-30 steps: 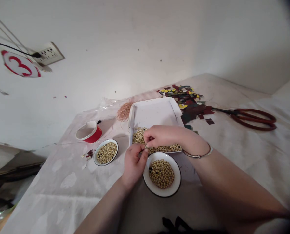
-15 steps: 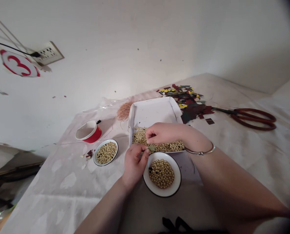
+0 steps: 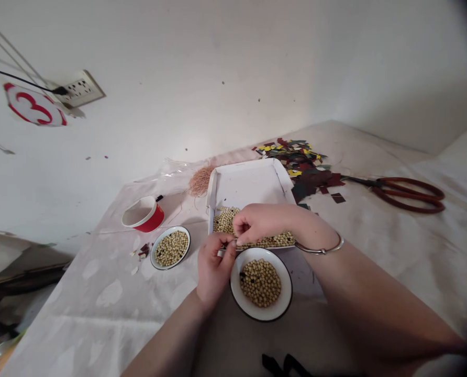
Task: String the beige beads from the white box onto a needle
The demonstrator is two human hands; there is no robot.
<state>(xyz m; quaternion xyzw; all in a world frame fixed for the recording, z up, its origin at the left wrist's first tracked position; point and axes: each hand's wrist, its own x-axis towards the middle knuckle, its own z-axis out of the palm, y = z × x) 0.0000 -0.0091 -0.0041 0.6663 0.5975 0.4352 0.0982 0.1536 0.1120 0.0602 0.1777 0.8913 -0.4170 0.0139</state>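
Observation:
My left hand is closed, thumb against forefinger, at the near left edge of a white cardboard box. Its fingertips hold a small flat green piece, now mostly covered by fingers. My right hand bends in over the box from the right, its thumb and finger pinched together against the left fingertips. Whatever is in that pinch is too small to make out. Pale round beads or seeds fill the near part of the box beneath it. Just below both hands stands a white dark-rimmed bowl of tan beads.
To the left are a smaller bowl of pale beads and a red-and-white paper cup. Pinkish thread lies behind the box. Coloured scraps and large brown-handled scissors lie to the right. A wall rises behind.
My right hand has moved down so its fingertips meet the left ones. The green piece, plain before between the left fingertips, is now mostly hidden. The view has shifted slightly.

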